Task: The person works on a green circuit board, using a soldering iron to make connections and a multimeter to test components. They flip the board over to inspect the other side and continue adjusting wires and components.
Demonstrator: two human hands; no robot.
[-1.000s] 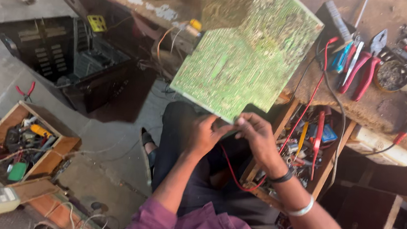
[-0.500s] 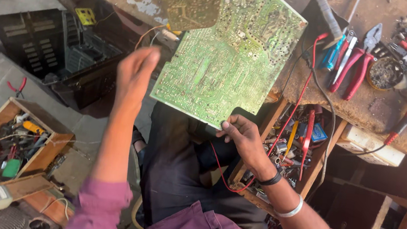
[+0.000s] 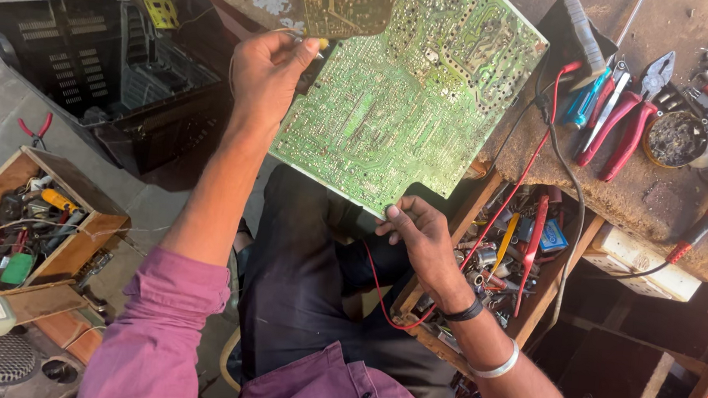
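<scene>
Both hands grip the green circuit board [image 3: 407, 100], held up over the lap beside the bench [image 3: 632, 191]: the left hand [image 3: 266, 74] pinches its upper left edge, the right hand [image 3: 420, 236] clasps its bottom edge, red pliers [image 3: 630, 122] lying on the bench nearby.

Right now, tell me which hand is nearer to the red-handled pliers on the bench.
Right. The right hand grips the green circuit board's lower edge, below and left of the red-handled pliers. The left hand holds the board's far left edge, farther from them.
</scene>
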